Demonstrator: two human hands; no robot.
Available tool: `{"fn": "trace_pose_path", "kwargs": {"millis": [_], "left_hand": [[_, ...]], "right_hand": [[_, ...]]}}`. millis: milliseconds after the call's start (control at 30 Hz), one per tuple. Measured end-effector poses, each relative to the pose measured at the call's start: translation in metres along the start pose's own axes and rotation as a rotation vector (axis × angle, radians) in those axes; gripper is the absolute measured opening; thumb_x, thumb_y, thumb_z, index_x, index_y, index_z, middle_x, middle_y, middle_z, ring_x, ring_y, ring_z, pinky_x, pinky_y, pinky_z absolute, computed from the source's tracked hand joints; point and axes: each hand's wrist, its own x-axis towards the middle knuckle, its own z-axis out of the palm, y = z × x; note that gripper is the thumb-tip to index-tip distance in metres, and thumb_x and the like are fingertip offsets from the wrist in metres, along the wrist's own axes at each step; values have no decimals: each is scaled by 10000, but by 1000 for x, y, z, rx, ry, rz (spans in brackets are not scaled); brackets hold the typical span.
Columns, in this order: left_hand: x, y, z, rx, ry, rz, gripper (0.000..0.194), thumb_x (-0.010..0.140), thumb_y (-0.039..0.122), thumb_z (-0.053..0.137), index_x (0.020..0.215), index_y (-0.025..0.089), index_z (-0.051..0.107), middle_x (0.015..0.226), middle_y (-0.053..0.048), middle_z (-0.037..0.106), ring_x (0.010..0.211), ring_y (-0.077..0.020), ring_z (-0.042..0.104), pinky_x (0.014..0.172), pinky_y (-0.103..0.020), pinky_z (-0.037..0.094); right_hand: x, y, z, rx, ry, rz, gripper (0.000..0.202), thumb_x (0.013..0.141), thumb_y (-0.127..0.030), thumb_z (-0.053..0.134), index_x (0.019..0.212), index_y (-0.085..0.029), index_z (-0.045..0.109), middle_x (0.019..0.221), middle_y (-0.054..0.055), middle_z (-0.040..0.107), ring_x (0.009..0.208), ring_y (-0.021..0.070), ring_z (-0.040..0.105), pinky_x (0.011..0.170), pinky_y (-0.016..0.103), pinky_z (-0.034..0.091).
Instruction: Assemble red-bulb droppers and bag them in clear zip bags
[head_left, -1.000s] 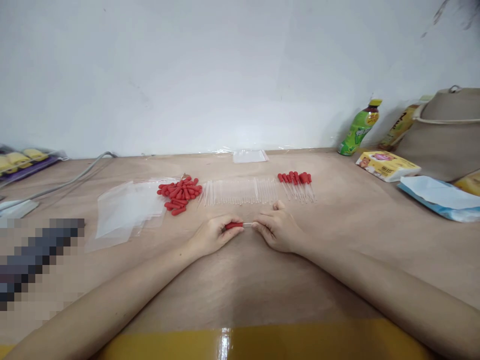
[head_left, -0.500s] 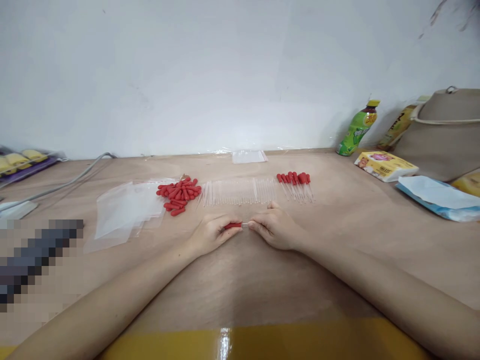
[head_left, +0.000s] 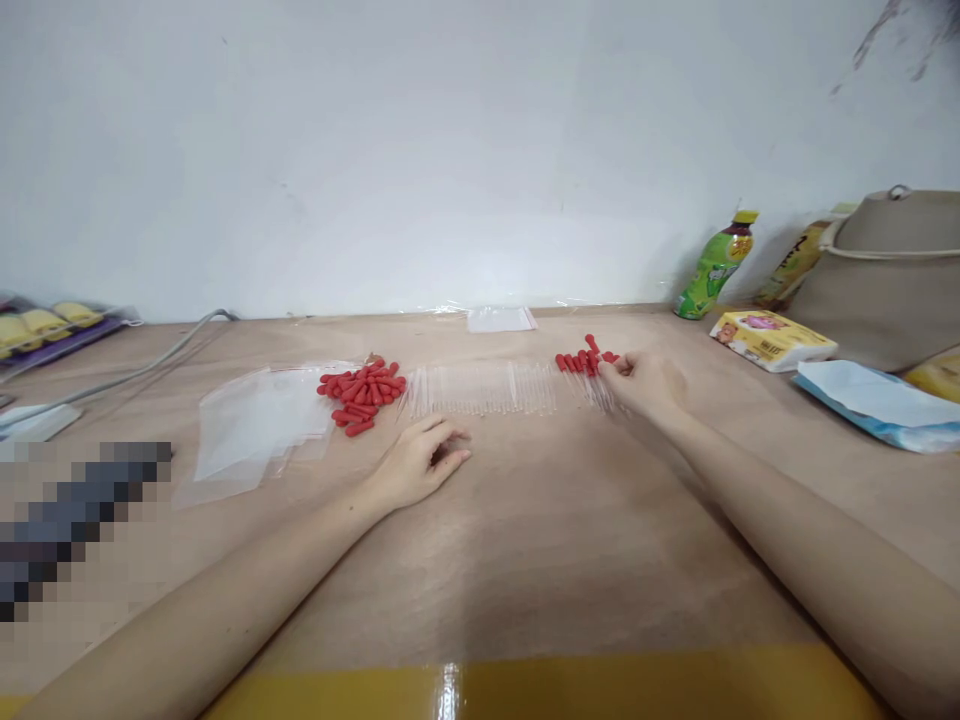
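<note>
My left hand [head_left: 424, 462] rests on the table with thumb and fingers apart and nothing between them. Behind it lie a heap of red rubber bulbs [head_left: 361, 388] and a row of thin clear glass tubes [head_left: 480, 388]. On the right, my right hand [head_left: 646, 384] is pinched at a group of droppers [head_left: 574, 363], clear tubes with red bulbs on one end. One dropper [head_left: 591, 343] points up and back from the group, its tube running toward my right fingertips. Those fingers partly cover the group's right side.
Clear plastic bags [head_left: 251, 425] lie left of the bulbs, and a small bag [head_left: 501, 319] is by the wall. A green bottle [head_left: 716, 265], a yellow tissue pack [head_left: 772, 340], a blue-and-white pack [head_left: 874, 405] and a grey bag [head_left: 885, 280] stand right. A cable [head_left: 150, 358] crosses the left.
My right hand has moved right and back from the middle to the dropper group. My left hand has let go of the red bulb and opened, staying in nearly the same place.
</note>
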Motion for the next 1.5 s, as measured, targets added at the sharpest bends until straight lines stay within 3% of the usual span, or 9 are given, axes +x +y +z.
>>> {"fn": "trace_pose_path", "kwargs": {"millis": [200, 467, 800, 1000, 1133, 1267, 1333, 1433, 1500], "left_hand": [[2, 0, 0, -8, -28, 19, 112, 837, 209, 509, 901, 154, 583, 828, -43, 562, 691, -122, 539, 638, -250, 442], [1, -2, 0, -30, -44, 17, 117, 841, 213, 503, 876, 156, 599, 828, -45, 556, 699, -123, 539, 651, -253, 443], [1, -2, 0, -26, -52, 13, 138, 846, 234, 492, 881, 159, 603, 817, -50, 558, 706, -132, 534, 648, -257, 449], [2, -3, -1, -38, -56, 13, 149, 847, 240, 487, 879, 157, 606, 819, -52, 559, 694, -130, 538, 648, -262, 458], [1, -2, 1, -30, -58, 6, 138, 846, 231, 492, 877, 158, 605, 816, -50, 559, 705, -132, 539, 659, -263, 456], [2, -1, 2, 10, -52, 11, 140, 844, 241, 489, 888, 165, 598, 816, -44, 555, 706, -131, 536, 654, -254, 446], [6, -3, -9, 97, -13, 0, 138, 830, 256, 502, 866, 163, 598, 806, -42, 549, 722, -142, 532, 663, -261, 437], [16, -16, -45, 244, 30, -97, 150, 804, 273, 514, 748, 155, 588, 767, -37, 541, 714, -153, 518, 658, -267, 415], [19, -30, -76, 281, -101, -161, 161, 770, 294, 542, 690, 160, 582, 715, -22, 540, 672, -149, 510, 624, -257, 399]], "right_hand": [[4, -8, 11, -99, -34, -107, 256, 766, -344, 470, 610, -172, 577, 617, 59, 591, 635, 183, 526, 647, 316, 288], [13, -17, 31, -207, 3, -137, 279, 775, -319, 439, 622, -122, 563, 611, 110, 559, 644, 195, 507, 657, 366, 241], [5, -23, 25, -207, -35, -128, 310, 766, -402, 456, 585, -170, 553, 650, 70, 579, 710, 212, 529, 691, 351, 280], [-2, -37, 33, -231, -88, -183, 274, 763, -347, 436, 614, -179, 592, 667, 61, 594, 730, 215, 527, 751, 367, 287], [-2, -47, 40, -299, -126, -168, 191, 731, -284, 455, 663, -164, 588, 707, 72, 591, 828, 230, 514, 772, 365, 282], [2, -53, 42, -323, -188, -114, 121, 697, -217, 473, 672, -159, 576, 720, 66, 581, 790, 211, 521, 775, 367, 274], [4, -55, 41, -320, -206, -103, 96, 681, -191, 482, 665, -162, 573, 721, 64, 577, 774, 207, 522, 763, 366, 274], [4, -57, 38, -315, -220, -121, 88, 670, -165, 486, 630, -164, 564, 723, 72, 576, 769, 218, 522, 735, 366, 277], [2, -58, 35, -310, -233, -135, 103, 677, -159, 480, 611, -161, 559, 716, 82, 577, 766, 227, 523, 719, 364, 278]]}}
